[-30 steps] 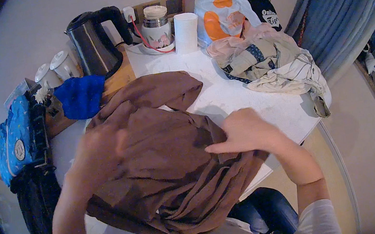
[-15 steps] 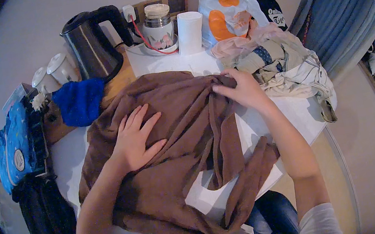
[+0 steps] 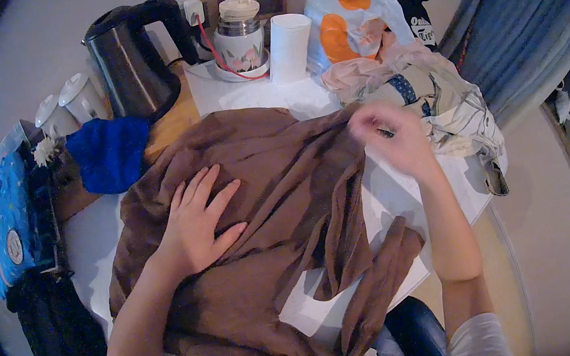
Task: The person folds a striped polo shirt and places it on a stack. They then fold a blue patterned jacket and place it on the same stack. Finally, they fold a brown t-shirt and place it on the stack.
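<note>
A brown long-sleeved top [image 3: 241, 280] lies spread and creased over the white table, one sleeve curving along the near right edge. My left hand [image 3: 196, 224] rests flat on its upper middle, fingers spread. At the far right edge of the garment, my right hand [image 3: 397, 139] pinches its cloth between thumb and fingers. Motion blurs that hand a little. Folds run from the pinched edge down toward the middle of the top.
A dark kettle [image 3: 132, 68], lidded white cups [image 3: 81, 98], a floral jar [image 3: 239, 45] and a white paper roll [image 3: 290, 48] stand along the back. A blue cloth [image 3: 110, 156] lies left. Pale crumpled clothes [image 3: 456, 112] and a plastic bag [image 3: 349, 14] sit right.
My right hand has moved slightly right and toward me, drawing the garment's edge with it. The left hand stays flat on the cloth. The view has shifted a little.
</note>
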A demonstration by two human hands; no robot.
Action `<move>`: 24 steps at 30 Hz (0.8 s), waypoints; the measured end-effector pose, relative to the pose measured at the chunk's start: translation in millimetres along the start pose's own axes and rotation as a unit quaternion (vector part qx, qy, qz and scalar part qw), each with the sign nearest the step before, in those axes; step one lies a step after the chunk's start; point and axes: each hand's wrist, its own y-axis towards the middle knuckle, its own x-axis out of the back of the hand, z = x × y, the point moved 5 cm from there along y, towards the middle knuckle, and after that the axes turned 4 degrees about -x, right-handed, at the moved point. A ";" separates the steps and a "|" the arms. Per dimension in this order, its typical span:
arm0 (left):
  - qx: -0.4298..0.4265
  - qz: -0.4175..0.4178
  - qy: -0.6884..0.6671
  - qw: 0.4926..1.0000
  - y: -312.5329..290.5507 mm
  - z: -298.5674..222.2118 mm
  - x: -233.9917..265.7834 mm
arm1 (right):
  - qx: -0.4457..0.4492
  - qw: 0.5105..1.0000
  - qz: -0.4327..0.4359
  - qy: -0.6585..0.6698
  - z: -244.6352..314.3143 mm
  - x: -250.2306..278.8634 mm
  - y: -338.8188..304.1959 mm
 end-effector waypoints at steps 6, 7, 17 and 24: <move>-0.016 -0.007 -0.005 1.000 3.9 -0.4 -0.2 | 0.262 0.829 0.492 -0.053 77.4 -69.1 -80.3; -0.008 -0.003 -0.003 1.000 0.1 1.6 -1.1 | 0.245 0.822 0.500 -0.121 74.2 -65.4 -83.4; -0.057 -0.056 -0.038 0.996 -2.9 -50.3 32.5 | -0.055 0.907 0.327 -0.260 7.9 4.5 -34.6; -0.107 0.135 -0.085 0.981 -33.9 -123.5 7.9 | -0.025 0.912 0.335 -0.238 5.9 -14.2 -36.1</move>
